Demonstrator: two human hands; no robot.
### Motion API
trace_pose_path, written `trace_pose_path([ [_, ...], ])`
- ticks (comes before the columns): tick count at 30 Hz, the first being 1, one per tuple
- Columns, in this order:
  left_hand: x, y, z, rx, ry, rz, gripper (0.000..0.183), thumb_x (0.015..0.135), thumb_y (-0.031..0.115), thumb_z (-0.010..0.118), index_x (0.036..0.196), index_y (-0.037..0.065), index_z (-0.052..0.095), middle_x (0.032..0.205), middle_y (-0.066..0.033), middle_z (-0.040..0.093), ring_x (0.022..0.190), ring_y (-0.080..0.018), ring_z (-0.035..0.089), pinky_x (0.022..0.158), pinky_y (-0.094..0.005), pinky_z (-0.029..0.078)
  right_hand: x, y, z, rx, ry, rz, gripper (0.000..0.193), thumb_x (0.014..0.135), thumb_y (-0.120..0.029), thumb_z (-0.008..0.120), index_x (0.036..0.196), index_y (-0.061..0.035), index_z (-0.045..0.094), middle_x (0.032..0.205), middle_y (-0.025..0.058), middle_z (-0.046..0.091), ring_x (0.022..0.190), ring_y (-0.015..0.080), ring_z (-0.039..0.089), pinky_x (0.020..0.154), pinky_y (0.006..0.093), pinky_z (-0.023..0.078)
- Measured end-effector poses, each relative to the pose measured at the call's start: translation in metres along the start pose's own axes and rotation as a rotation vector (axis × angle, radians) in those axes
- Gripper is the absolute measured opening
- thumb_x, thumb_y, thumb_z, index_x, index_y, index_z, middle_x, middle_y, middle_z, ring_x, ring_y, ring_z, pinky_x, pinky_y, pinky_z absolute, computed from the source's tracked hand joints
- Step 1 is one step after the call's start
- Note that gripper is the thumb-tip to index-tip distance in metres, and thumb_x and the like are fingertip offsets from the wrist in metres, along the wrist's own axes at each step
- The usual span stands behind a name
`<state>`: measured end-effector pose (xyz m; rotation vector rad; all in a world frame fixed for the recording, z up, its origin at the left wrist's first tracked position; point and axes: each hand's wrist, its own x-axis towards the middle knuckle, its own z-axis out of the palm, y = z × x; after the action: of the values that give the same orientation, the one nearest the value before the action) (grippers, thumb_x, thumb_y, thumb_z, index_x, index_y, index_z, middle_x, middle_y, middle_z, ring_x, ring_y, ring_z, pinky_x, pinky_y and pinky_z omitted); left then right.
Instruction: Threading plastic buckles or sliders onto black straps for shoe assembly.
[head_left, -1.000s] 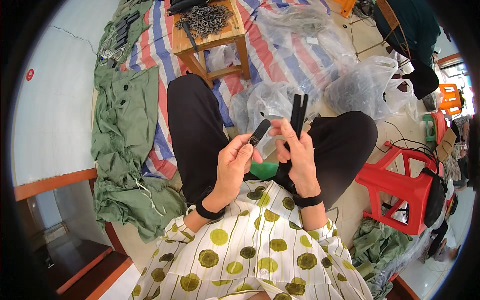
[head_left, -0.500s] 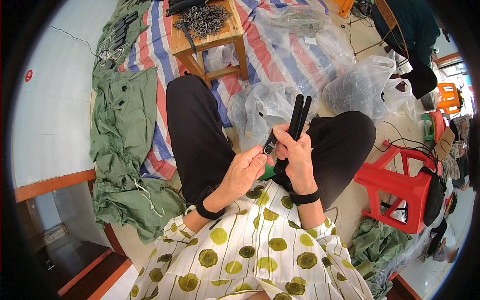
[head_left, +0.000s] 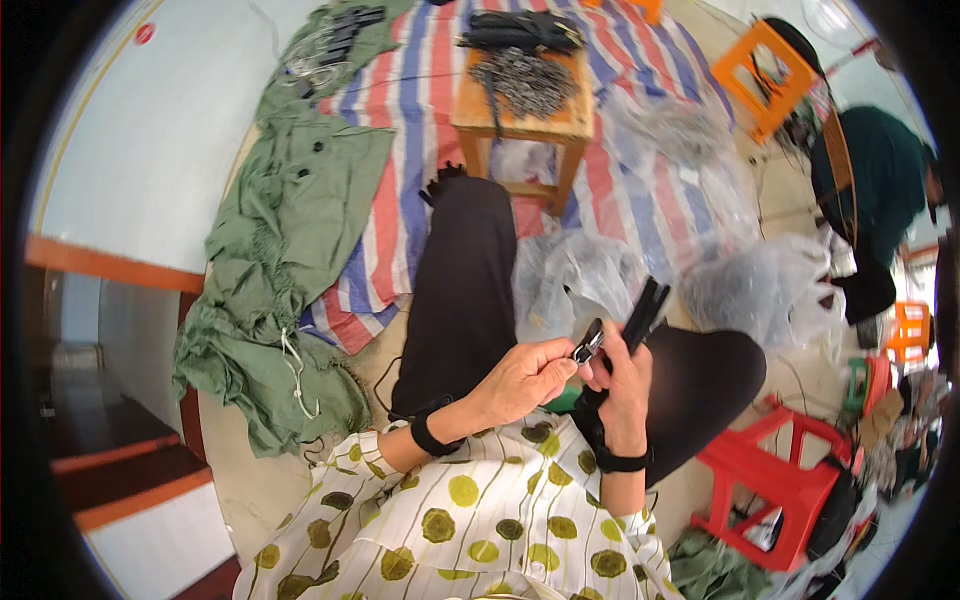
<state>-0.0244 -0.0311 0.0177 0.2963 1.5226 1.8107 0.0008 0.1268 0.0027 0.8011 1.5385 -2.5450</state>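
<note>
Above my lap, my right hand [head_left: 624, 392] is closed round a pair of flat black straps [head_left: 646, 312], whose ends stick up past my fingers. My left hand [head_left: 528, 378] pinches a small shiny metal buckle [head_left: 588, 346] with a black piece at it, right beside the right-hand fingers. Whether the buckle is fastened to the straps cannot be made out. Beyond my knees, a wooden stool [head_left: 525, 125] carries a heap of small metal buckles [head_left: 532, 80] and a bundle of black straps [head_left: 522, 31].
Clear plastic bags [head_left: 575, 280] lie on a striped sheet [head_left: 410, 130], with another full bag [head_left: 765, 290] to the right. Green cloth [head_left: 270, 260] is spread at left. A red stool [head_left: 775, 480] and an orange stool [head_left: 765, 75] stand right, near a person in dark clothing [head_left: 870, 170].
The view has shifted, so the wooden stool and my legs appear further right. My hands, lower in the picture, keep their hold on the straps and buckle, and the straps lean more to the right.
</note>
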Motion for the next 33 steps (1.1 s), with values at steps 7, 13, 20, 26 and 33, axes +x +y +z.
trace_pose_path([
  [7,0.002,0.011,-0.126,-0.157,0.610,0.178,0.019,0.092,0.019,0.047,0.094,0.002,0.056,0.062,0.0012,0.051,0.050,-0.0049,0.041,0.046,-0.0178,0.031,0.004,-0.003,0.000,0.013,-0.014,-0.060,0.019,0.090,-0.017,0.056,0.093,0.0007,0.059,0.069,0.0001,0.053,0.042,0.0034,0.034,0.039,0.0196,0.025],
  [13,0.038,-0.115,-0.225,-0.217,0.883,-0.285,0.010,0.089,0.016,0.051,0.090,0.007,0.056,0.065,0.0012,0.054,0.052,-0.0068,0.046,0.047,-0.0210,0.036,0.007,0.002,0.000,-0.023,0.015,-0.035,0.018,0.090,-0.018,0.058,0.091,0.0008,0.059,0.067,0.0008,0.054,0.042,0.0039,0.035,0.039,0.0205,0.027],
  [20,0.130,-0.092,-0.276,-0.221,0.768,0.044,0.024,0.085,0.017,0.058,0.107,0.006,0.054,0.072,-0.0006,0.055,0.054,-0.0088,0.049,0.049,-0.0232,0.038,0.007,0.012,-0.004,-0.085,0.087,-0.009,0.021,0.090,-0.020,0.058,0.091,0.0011,0.059,0.066,0.0001,0.053,0.042,0.0039,0.035,0.038,0.0205,0.027],
  [26,0.135,-0.088,-0.289,-0.088,0.910,0.043,0.032,0.084,0.017,0.058,0.113,0.006,0.053,0.094,-0.0044,0.060,0.076,-0.0124,0.059,0.061,-0.0247,0.045,0.005,0.014,0.004,-0.040,0.086,0.045,0.016,0.089,-0.017,0.058,0.092,-0.0011,0.057,0.068,0.0009,0.052,0.044,0.0051,0.036,0.040,0.0209,0.029],
  [33,0.047,0.043,-0.159,0.004,0.602,0.313,0.022,0.092,0.013,0.049,0.110,0.001,0.056,0.091,-0.0049,0.062,0.075,-0.0098,0.057,0.069,-0.0240,0.048,0.024,0.010,-0.007,0.486,-0.036,0.205,0.026,0.092,-0.023,0.053,0.108,-0.0024,0.058,0.080,0.0031,0.053,0.066,0.0132,0.047,0.060,0.0281,0.041],
])
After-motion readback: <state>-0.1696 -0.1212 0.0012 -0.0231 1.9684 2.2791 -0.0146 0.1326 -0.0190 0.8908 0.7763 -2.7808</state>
